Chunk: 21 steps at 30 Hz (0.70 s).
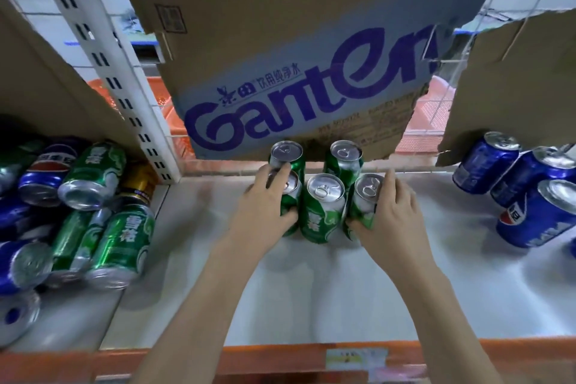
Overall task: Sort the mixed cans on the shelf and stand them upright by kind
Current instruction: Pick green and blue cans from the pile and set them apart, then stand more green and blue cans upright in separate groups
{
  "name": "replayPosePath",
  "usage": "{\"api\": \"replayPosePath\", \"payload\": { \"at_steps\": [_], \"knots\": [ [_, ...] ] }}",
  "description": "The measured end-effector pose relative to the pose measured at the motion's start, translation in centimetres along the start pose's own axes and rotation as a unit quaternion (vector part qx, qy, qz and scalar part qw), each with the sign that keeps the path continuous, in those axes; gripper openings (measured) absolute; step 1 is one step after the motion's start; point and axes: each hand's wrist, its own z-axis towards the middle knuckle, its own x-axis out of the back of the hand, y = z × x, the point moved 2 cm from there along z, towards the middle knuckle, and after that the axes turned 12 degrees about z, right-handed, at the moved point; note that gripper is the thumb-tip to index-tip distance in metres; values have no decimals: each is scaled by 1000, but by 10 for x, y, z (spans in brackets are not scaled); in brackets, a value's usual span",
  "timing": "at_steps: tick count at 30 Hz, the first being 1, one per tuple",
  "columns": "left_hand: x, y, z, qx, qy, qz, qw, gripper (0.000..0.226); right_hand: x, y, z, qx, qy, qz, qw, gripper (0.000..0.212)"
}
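Several green cans stand upright in a cluster at the back middle of the white shelf. My left hand grips the front left green can, fingers over its top. My right hand grips the front right green can. Between them stands another green can. Two more green cans stand behind. Upright blue cans are grouped at the far right. A mixed pile of lying green cans, blue cans and a yellow can fills the left shelf bay.
A cardboard sheet printed in blue leans behind the green cans. More cardboard stands at the right and left. A white slotted upright divides the bays. An orange shelf edge runs along the front.
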Motion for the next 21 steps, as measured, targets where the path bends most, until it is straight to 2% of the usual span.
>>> {"api": "replayPosePath", "payload": {
  "at_steps": [3, 7, 10, 11, 14, 16, 19, 21],
  "knots": [
    [3, 1, -11, 6, -2, 69, 998, 84, -5, -9, -13, 7, 26, -38, 999, 93],
    [10, -20, -56, 5, 34, 50, 998, 84, -11, -32, -43, 5, 63, -69, 996, 80],
    [11, -59, -113, -10, 125, 20, 992, 59, -23, -68, -75, 11, 79, -53, 995, 70],
    [12, -74, -135, -5, 129, 20, 991, 48, -30, -85, -87, 17, 82, -43, 996, 66],
    [7, -125, -204, 23, 106, 38, 993, 37, -62, -147, -127, 56, 63, -25, 996, 50],
    [9, -169, -250, 45, 96, 52, 993, 26, -88, -198, -160, 80, 25, -8, 996, 50],
    [21, -245, -319, 112, 73, 81, 988, 31, -125, -274, -212, 135, -18, 16, 991, 36],
    [35, -295, -365, 168, 60, 103, 979, 26, -147, -319, -245, 166, -69, 23, 983, 39]
  ]
}}
